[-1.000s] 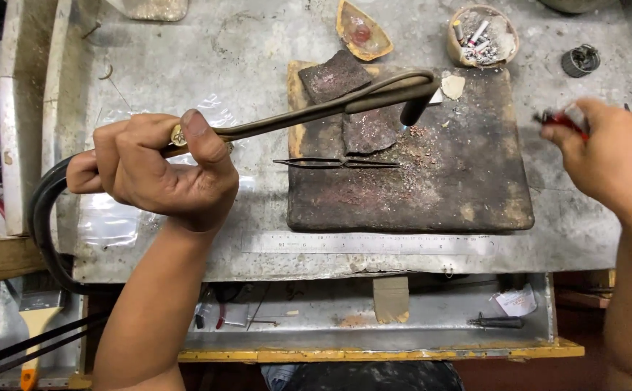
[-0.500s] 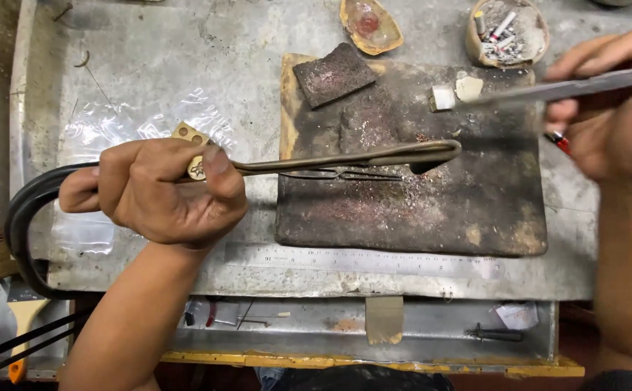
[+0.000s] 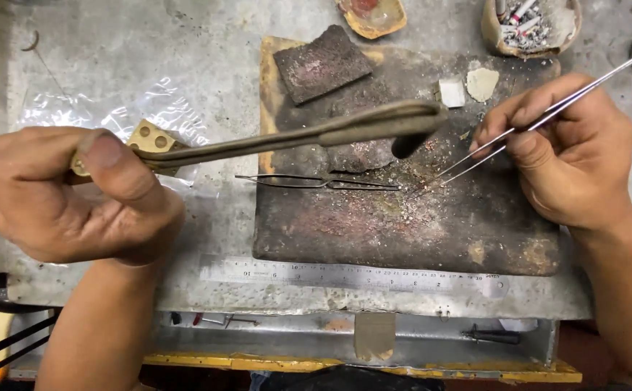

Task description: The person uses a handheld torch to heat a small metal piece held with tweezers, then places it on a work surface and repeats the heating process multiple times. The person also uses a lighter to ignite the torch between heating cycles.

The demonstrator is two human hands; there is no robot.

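Torch and tweezers over charred block.
Left hand (image 3: 62, 192) gripping torch (image 3: 316, 134); right hand (image 3: 569, 156) pinching tweezers (image 3: 540, 119), tips on block (image 3: 403, 217).

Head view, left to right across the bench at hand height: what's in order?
Left hand gripping the torch → clear plastic bag → dark soldering block with locking tweezers lying on it → fine tweezers → right hand holding them.

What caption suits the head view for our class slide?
Left hand holds a torch over a charred block; right hand points tweezers at it.
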